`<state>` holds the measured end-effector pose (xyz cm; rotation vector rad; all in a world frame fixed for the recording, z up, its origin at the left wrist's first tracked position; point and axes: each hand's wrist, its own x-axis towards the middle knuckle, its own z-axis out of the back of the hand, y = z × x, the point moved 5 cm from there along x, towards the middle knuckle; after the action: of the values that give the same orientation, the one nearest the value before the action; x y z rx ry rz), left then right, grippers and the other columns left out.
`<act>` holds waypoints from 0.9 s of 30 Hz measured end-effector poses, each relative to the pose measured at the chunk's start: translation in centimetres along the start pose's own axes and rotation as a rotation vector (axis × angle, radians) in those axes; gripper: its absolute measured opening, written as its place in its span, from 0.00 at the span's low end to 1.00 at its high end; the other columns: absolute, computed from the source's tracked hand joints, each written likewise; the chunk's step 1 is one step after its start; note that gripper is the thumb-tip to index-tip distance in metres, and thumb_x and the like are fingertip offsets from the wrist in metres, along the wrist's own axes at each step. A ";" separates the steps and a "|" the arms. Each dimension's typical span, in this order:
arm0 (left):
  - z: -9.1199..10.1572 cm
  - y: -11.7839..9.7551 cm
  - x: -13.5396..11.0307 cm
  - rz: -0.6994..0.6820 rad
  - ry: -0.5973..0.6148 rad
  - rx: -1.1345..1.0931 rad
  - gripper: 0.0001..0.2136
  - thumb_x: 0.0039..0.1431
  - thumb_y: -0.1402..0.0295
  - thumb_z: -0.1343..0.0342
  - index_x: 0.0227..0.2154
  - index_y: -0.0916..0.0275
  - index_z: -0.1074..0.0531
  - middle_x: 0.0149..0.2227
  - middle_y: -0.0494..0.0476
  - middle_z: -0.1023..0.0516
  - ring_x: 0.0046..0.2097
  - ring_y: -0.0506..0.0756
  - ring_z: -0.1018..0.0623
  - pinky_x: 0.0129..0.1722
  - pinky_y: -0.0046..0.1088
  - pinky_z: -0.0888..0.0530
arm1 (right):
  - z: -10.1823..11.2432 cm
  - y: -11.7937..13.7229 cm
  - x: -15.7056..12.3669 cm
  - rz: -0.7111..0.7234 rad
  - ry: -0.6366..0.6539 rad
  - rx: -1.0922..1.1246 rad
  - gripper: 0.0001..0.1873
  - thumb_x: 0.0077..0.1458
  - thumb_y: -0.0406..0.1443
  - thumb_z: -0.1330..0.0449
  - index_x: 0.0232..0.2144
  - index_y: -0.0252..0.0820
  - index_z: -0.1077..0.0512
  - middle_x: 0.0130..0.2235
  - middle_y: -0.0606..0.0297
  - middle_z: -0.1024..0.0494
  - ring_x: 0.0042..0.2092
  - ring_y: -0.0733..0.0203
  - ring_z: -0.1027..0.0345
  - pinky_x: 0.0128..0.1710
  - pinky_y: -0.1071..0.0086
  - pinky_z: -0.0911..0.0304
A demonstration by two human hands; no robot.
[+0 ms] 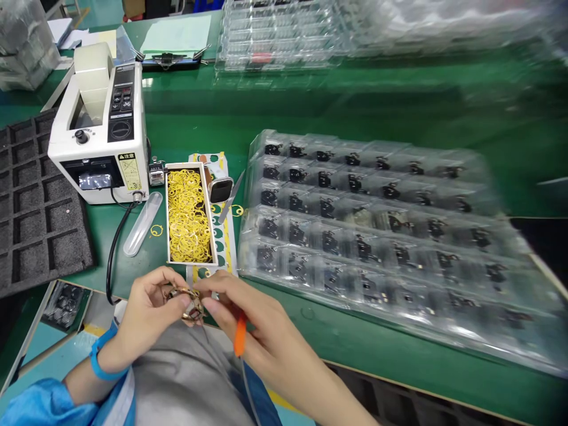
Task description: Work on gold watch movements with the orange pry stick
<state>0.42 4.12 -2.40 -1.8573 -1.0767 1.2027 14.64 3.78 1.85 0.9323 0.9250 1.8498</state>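
Observation:
My left hand point(153, 313) pinches a small round gold-and-dark metal part point(191, 309) between thumb and fingers, close to my lap. Against the same part's right side rest the thumb and index finger of my right hand point(248, 322). An orange-handled tool point(240, 335) is tucked in the right hand, its tip hidden. Just beyond both hands, a white box point(215, 236) is filled with thin yellow rings point(189, 216). Beside the box lie a small square-faced device point(220, 190) and grey tweezers point(231, 199), over a sheet with round cutouts point(231, 242).
A white tape dispenser point(100, 133) stands at left, its black cable point(114, 254) trailing forward. Clear trays point(355, 228) with dark parts cover the right side. A black foam tray point(39, 207) lies far left. A clear plastic strip point(142, 225) and clipboard point(175, 44) are nearby.

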 end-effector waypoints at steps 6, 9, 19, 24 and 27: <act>-0.2 -1.3 -0.2 -0.111 -0.011 0.192 0.09 0.48 0.68 0.34 0.24 0.64 0.30 0.23 0.47 0.32 0.22 0.45 0.34 0.21 0.19 0.36 | -0.9 0.3 -0.2 0.081 0.075 -0.040 0.09 0.66 0.28 0.51 0.36 0.45 0.35 0.30 0.67 0.28 0.29 0.64 0.34 0.27 0.73 0.38; -0.3 -1.3 -0.2 -0.084 -0.012 0.237 0.08 0.47 0.70 0.36 0.23 0.64 0.31 0.22 0.47 0.33 0.23 0.45 0.37 0.22 0.20 0.38 | -1.3 0.0 -0.4 0.037 0.113 -0.046 0.11 0.66 0.29 0.52 0.31 0.45 0.38 0.27 0.70 0.32 0.25 0.66 0.40 0.24 0.73 0.43; -0.2 -1.0 -0.1 -0.058 0.083 0.158 0.14 0.53 0.58 0.33 0.26 0.66 0.25 0.26 0.50 0.31 0.24 0.46 0.32 0.22 0.22 0.34 | -1.4 -1.6 -0.6 -0.250 0.227 0.199 0.21 0.70 0.45 0.54 0.25 0.45 0.41 0.24 0.71 0.36 0.26 0.65 0.44 0.27 0.71 0.45; 0.4 -1.8 -0.3 -0.507 -0.073 0.519 0.05 0.60 0.69 0.38 0.32 0.65 0.20 0.26 0.51 0.31 0.27 0.48 0.29 0.23 0.22 0.32 | -1.9 -2.1 -0.6 -0.420 0.161 0.310 0.31 0.66 0.57 0.56 0.18 0.44 0.44 0.19 0.72 0.44 0.22 0.66 0.51 0.23 0.70 0.52; -0.1 -1.9 -1.7 -0.956 -0.209 0.869 0.12 0.64 0.77 0.46 0.44 0.61 0.21 0.26 0.50 0.31 0.27 0.49 0.29 0.24 0.22 0.29 | -2.8 -2.0 -0.4 -0.475 0.070 0.457 0.32 0.60 0.61 0.49 0.18 0.43 0.41 0.20 0.70 0.40 0.24 0.65 0.46 0.24 0.71 0.48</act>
<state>-0.39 3.43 -0.06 -0.4459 -1.0835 1.0022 13.06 3.55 -1.20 0.8203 1.5069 1.2957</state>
